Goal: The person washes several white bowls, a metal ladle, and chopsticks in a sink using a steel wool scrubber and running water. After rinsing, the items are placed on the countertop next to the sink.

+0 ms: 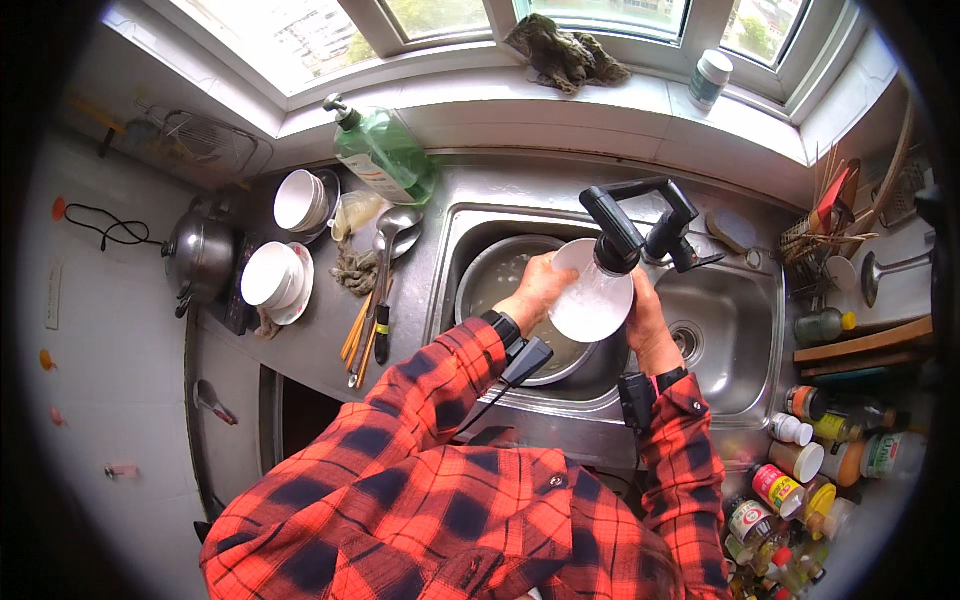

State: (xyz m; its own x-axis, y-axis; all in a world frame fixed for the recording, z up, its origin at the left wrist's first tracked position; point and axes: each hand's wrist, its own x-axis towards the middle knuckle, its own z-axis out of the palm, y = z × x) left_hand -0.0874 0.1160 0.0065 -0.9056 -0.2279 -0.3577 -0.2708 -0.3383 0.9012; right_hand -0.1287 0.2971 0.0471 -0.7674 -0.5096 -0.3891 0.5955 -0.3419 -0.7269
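Both hands hold a white bowl [591, 311] under the black faucet [616, 244], and water runs into it. My left hand [536, 289] grips the bowl's left rim; my right hand [649, 319] holds its right side, the fingers partly hidden behind it. Below the bowl, a large round metal basin [487, 281] of cloudy water stands in the left sink bowl. To the right lies the bare right sink bowl [731, 345] with its drain. On the left counter, stacked white bowls [268, 275] rest on a plate near another stack of bowls [298, 201].
A green pump bottle [386, 154], ladles [397, 221], chopsticks [352, 337] and a rag [354, 270] lie left of the sink. A metal pot [201, 255] stands farther left. Several bottles and jars [780, 487] crowd the right side. A sponge [731, 229] sits behind the right sink.
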